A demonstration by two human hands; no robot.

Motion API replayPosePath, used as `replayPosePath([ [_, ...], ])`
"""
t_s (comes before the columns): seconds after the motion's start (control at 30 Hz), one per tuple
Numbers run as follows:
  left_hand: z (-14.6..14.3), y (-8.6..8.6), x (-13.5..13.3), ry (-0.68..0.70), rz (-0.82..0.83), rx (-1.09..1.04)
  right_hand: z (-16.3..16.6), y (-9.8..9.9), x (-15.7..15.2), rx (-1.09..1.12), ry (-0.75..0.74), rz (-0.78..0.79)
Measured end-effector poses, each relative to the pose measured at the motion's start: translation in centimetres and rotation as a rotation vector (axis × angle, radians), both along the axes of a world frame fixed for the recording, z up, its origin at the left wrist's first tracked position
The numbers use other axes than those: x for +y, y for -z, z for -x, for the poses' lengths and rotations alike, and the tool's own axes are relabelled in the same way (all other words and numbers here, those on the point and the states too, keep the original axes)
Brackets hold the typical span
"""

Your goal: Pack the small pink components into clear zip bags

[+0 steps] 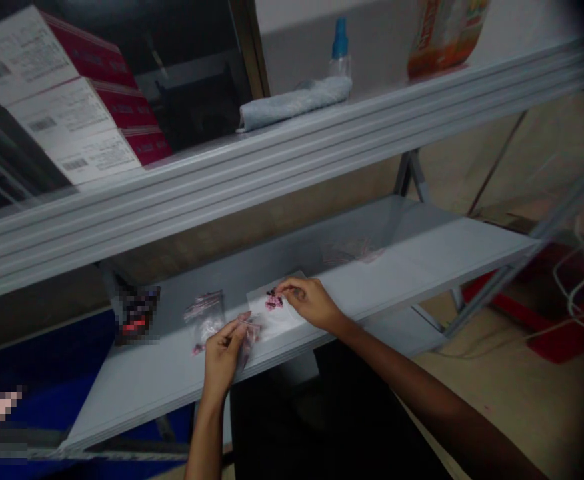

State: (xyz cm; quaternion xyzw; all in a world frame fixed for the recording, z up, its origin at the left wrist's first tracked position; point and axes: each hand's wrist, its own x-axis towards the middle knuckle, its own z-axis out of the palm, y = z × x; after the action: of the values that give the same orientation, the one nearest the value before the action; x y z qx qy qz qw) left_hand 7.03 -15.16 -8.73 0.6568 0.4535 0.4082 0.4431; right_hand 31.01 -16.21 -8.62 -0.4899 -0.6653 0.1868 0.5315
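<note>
My left hand [223, 357] is closed on a small clear plastic bag [249, 335] held just above the grey lower shelf [422, 260]. My right hand [309, 301] pinches at a little pink and dark item [273, 301] lying on a white sheet [277, 313] on that shelf. Another small clear bag with pink bits [205, 317] lies on the shelf just left of my left hand.
A pile of clear bags [349, 251] lies farther back on the lower shelf. The upper shelf [272, 160] carries stacked white and red boxes [67, 100], a folded cloth [295, 101], a blue-capped bottle [340, 50] and an orange packet [445, 33]. White cables [579, 280] hang at right.
</note>
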Motion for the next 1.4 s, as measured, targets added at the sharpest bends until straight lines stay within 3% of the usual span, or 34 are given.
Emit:
replayPosePath([
  [0.13,0.1,0.0,0.0,0.004,-0.03,0.035,-0.8,1.0,0.8,-0.25,-0.002,0.056],
  [0.4,-0.2,-0.2,-0.3,0.003,-0.044,0.003,0.3,2.0,0.6,-0.454,0.059,0.102],
  [0.53,-0.3,-0.2,-0.3,0.039,0.005,0.02,0.2,1.3,0.4,-0.336,0.01,0.067],
  [0.67,-0.8,-0.2,-0.6,0.105,-0.106,0.122,1.0,0.2,-0.6,-0.087,-0.179,-0.053],
  [0.77,-1.2,-0.1,-0.8,0.18,-0.152,0.178,2.0,0.1,-1.2,-0.097,-0.293,-0.1],
  [0.87,-1.4,0.0,-0.9,0.159,-0.154,0.172,2.3,0.4,-1.1,-0.104,-0.344,-0.105],
  [0.97,-1.2,0.0,-0.7,0.09,-0.141,0.128,1.5,0.7,-0.4,-0.055,-0.2,-0.08],
  [1.1,-0.9,0.2,-0.3,0.037,-0.096,0.084,0.1,1.4,0.4,-0.243,0.0,-0.038],
  [1.27,-0.6,0.5,-0.1,0.04,-0.062,0.074,0.2,2.3,0.7,-0.442,-0.002,0.021],
  [1.4,-0.6,0.6,-0.2,0.045,-0.079,0.087,0.6,2.1,0.7,-0.446,-0.015,0.038],
])
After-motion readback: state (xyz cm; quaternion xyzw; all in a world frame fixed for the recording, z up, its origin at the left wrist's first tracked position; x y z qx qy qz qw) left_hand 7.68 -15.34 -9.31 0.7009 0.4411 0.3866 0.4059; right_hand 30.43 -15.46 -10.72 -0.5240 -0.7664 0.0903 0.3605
